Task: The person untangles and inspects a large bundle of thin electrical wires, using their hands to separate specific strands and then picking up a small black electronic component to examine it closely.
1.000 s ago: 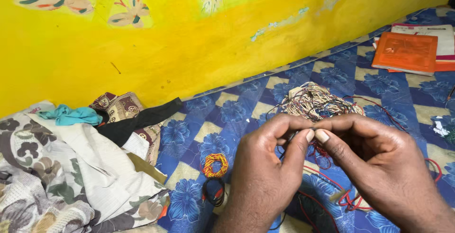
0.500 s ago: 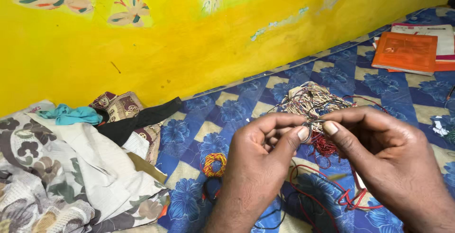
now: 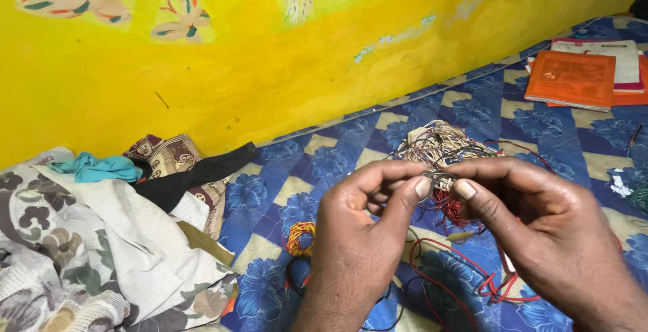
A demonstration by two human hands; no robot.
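I have both hands raised in the lower middle of the frame, the left hand (image 3: 358, 237) and right hand (image 3: 540, 231) meeting thumb to thumb, each pinching the same thin wire (image 3: 437, 178) between thumb and forefinger. I judge this as the twisting or untangling step on one strand drawn from the tangled wire bundle (image 3: 439, 146) lying just behind my fingertips on the blue flowered sheet (image 3: 324, 160). Red wires (image 3: 472, 271) trail beneath my right hand; a small red-and-yellow coil (image 3: 300, 237) sits left of my left wrist. The next move calls for a steady pinch and small finger rolls. Compared with half a second ago, my thumbs have closed together.
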